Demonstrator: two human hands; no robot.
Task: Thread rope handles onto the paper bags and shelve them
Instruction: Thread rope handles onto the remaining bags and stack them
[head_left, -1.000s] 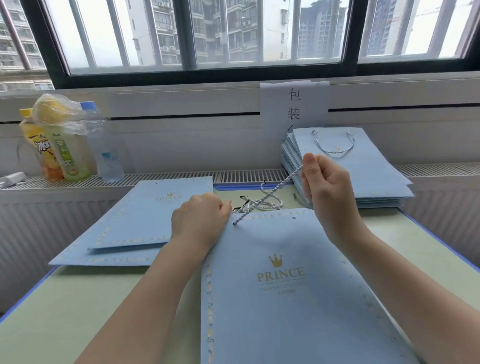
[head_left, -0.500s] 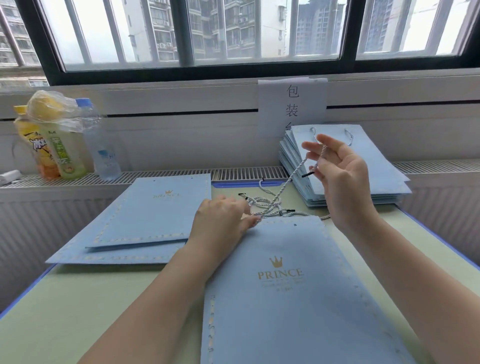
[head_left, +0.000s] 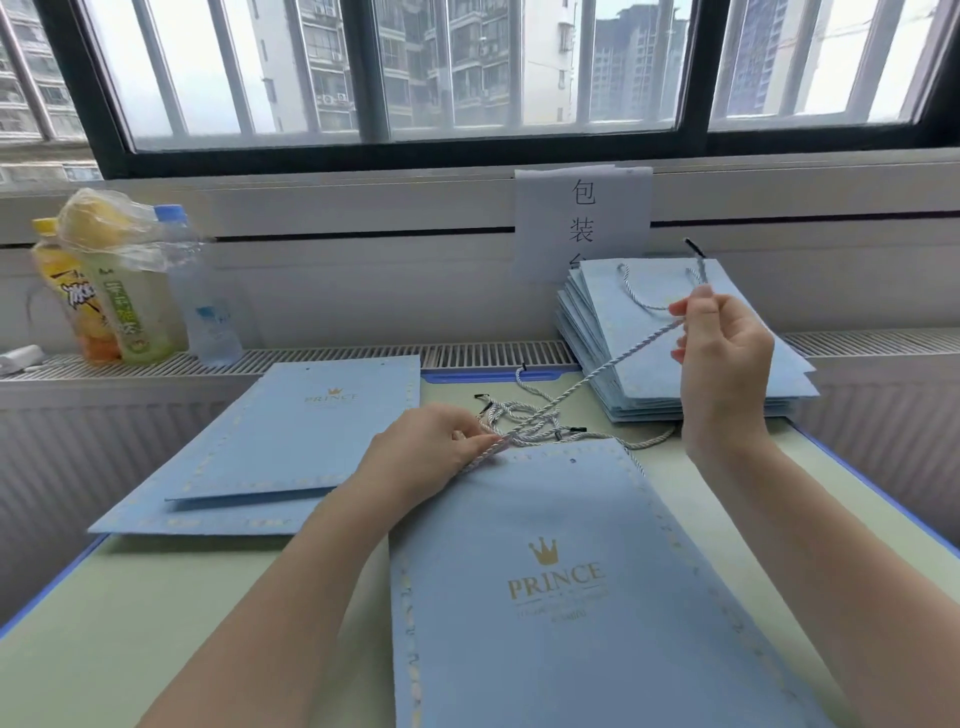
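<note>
Head view: a blue paper bag (head_left: 571, 587) lies flat on the green surface (head_left: 156, 623). The left hand (head_left: 426, 457) pinches the rope (head_left: 597, 374) at the bag's top edge; the right hand (head_left: 727, 358), raised above the bag, pinches the rope's other end. Finished bags (head_left: 649, 338) are stacked beyond the bag's top right corner.

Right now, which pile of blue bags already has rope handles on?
The stack at the right, by the window ledge: a rope loop shows on its top bag. The left pile and the front bag show none threaded.
</note>
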